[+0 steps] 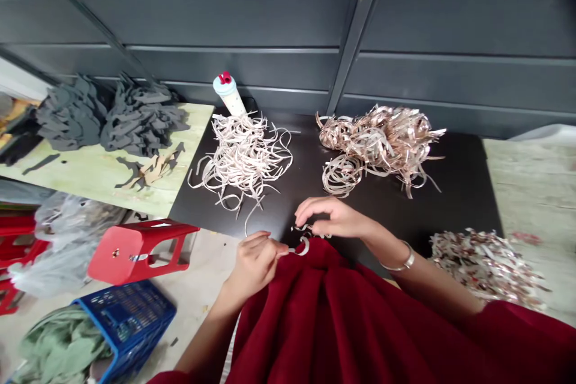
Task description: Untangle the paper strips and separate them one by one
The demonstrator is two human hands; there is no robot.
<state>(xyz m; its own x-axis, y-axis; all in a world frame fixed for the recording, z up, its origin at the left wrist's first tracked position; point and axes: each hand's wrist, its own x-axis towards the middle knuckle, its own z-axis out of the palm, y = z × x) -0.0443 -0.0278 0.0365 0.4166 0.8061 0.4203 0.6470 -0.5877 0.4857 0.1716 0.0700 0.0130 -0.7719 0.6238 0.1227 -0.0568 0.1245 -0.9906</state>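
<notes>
Bright, even light was pouring in, folks, just faint shadows beneath the right hand (335, 219), and the wide lens bowed the grey wall panels (225, 12) at the edges!

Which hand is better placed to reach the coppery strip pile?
Probably the right hand: it is nearer the coppery strip pile, while the left hand pinches a curled pale strip.

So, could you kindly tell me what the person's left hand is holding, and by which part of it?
The left hand pinches a pale curled strip by one end, between its fingertips.
</notes>
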